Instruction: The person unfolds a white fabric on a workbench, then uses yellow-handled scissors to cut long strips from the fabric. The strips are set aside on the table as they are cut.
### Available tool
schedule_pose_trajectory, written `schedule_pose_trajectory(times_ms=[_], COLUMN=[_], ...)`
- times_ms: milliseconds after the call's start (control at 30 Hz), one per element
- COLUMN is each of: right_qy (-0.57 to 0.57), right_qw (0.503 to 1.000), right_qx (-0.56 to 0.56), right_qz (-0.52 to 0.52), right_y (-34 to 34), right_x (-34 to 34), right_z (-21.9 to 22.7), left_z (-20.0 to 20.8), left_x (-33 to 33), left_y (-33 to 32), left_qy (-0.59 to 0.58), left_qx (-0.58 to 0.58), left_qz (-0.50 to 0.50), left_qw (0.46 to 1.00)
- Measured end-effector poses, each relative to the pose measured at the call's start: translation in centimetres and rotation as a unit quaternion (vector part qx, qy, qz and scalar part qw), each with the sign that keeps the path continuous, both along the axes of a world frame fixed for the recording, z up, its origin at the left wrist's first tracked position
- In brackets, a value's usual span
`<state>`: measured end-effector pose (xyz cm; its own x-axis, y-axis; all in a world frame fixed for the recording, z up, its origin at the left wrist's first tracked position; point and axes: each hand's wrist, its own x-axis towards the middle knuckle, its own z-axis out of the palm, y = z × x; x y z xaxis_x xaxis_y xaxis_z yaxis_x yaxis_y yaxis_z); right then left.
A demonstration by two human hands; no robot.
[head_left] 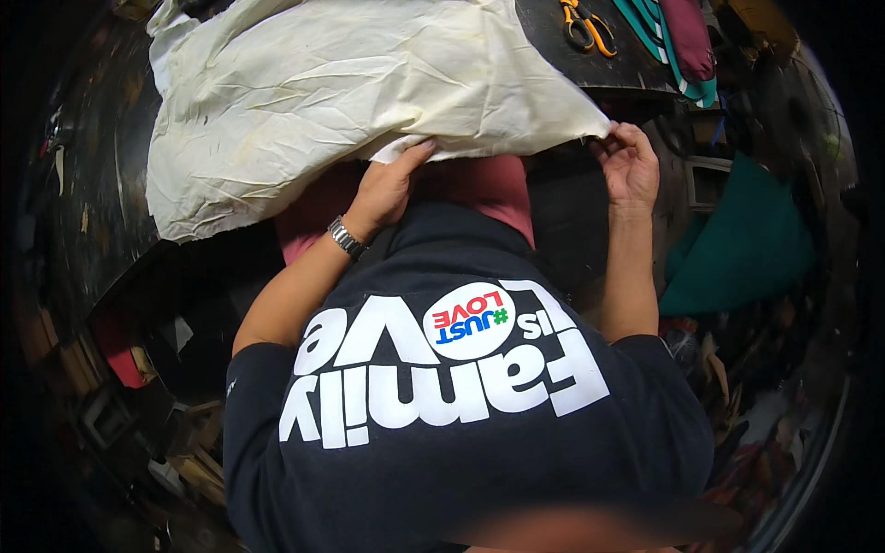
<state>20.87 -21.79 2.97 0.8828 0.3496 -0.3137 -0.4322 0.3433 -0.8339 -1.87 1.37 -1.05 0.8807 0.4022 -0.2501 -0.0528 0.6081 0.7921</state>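
Note:
A large, creased cream cloth lies over the dark work table and hangs past its near edge above my lap. My left hand, with a metal watch on the wrist, grips the cloth's near edge close to the middle; its thumb lies on top and the other fingers are hidden. At the cloth's right corner, my right hand pinches the tip between thumb and fingers. The cloth stretches between both hands, drawn to a point on the right.
Orange-handled scissors rest on the dark table at the far right. Beside them are teal and maroon fabric pieces. A dark green cloth hangs at the right. Scraps and boxes clutter the floor at lower left.

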Motion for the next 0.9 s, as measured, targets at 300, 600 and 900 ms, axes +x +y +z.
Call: schedule_pose_trajectory(times_ms=[300, 600, 900], right_qy=[-0.404, -0.561, -0.272], right_qw=[0.882, 0.659, 0.942], right_qx=[-0.233, -0.473, -0.120], right_qz=[0.071, 0.164, 0.154], right_y=[4.0, 12.1, 9.8], right_x=[-4.2, -3.1, -1.0], right_z=[3.9, 5.0, 0.6], left_z=[2.5, 9.2, 11.2], left_x=[-0.4, -2.2, -2.2], left_y=[0.4, 1.5, 13.8], left_qy=[0.077, 0.073, 0.209], left_qx=[0.264, 0.380, 0.752], left_qz=[-0.118, -0.435, -0.010], left_qw=[0.954, 0.813, 0.625])
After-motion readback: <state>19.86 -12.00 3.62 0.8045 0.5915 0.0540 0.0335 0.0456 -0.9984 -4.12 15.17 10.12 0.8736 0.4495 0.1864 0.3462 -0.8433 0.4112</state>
